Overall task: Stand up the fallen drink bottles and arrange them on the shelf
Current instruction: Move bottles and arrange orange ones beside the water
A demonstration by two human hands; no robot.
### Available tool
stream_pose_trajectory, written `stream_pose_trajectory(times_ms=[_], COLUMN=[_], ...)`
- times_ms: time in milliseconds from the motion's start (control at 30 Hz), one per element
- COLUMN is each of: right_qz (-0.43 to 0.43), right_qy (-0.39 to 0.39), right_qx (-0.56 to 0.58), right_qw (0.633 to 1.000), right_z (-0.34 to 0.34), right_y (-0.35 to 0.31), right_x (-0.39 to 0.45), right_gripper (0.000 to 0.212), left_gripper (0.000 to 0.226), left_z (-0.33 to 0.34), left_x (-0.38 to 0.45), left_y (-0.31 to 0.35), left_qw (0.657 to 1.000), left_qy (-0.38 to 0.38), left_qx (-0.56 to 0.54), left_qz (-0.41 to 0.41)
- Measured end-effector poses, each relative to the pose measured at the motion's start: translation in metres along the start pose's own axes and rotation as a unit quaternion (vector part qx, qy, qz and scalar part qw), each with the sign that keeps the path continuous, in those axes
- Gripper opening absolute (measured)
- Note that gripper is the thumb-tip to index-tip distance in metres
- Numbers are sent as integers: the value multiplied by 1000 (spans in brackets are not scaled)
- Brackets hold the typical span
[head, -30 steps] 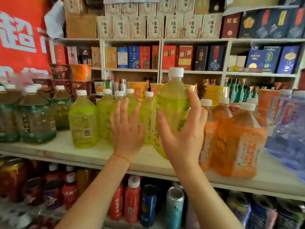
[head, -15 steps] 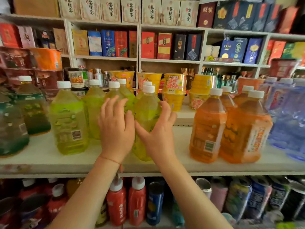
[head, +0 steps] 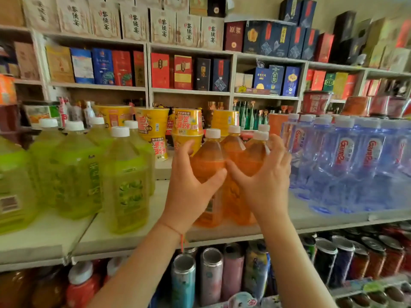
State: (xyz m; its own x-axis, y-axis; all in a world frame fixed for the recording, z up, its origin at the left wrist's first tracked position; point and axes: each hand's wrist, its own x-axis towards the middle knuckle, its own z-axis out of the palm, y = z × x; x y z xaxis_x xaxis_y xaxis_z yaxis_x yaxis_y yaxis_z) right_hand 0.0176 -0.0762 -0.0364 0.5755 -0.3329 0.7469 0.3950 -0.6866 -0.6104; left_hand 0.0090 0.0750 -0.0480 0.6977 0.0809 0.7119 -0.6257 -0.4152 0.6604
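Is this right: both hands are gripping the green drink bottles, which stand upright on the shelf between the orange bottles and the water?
Not quite. The head view shows the left hand and right hand gripping the orange bottles, which stand upright on the shelf between the green bottles and the water bottles.

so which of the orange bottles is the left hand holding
The front-left orange bottle: the left hand grips it, while the right hand grips its neighbour.
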Motion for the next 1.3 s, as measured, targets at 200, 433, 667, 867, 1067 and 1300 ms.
stream_pose_trajectory(times_ms=[200,433,667,867,1067,1300], right_qz=[0,-3,-37,-59,-127,-96], right_qy=[-76,21,15,0,44,-117], right_qx=[-20,-97,-70,-23,32,123], right_qw=[997,995,997,998,990,981], right_z=[-7,-17,-17,-18,-29,-9], right_y=[35,81,105,116,107,51], right_x=[8,34,44,43,29,-3], right_gripper=[98,97,90,88,73,47], left_gripper=[79,73,78,67,68,22], left_z=[29,60,82,78,58,48], left_x=[4,-3,-6,-2,-5,-5], left_y=[-9,5,6,3,1,15], left_qw=[997,987,985,987,990,984], left_qy=[54,67,84,58,46,130], left_qx=[8,-107,-110,-96,-37,8], left_qz=[-58,-102,-105,-118,-125,-123])
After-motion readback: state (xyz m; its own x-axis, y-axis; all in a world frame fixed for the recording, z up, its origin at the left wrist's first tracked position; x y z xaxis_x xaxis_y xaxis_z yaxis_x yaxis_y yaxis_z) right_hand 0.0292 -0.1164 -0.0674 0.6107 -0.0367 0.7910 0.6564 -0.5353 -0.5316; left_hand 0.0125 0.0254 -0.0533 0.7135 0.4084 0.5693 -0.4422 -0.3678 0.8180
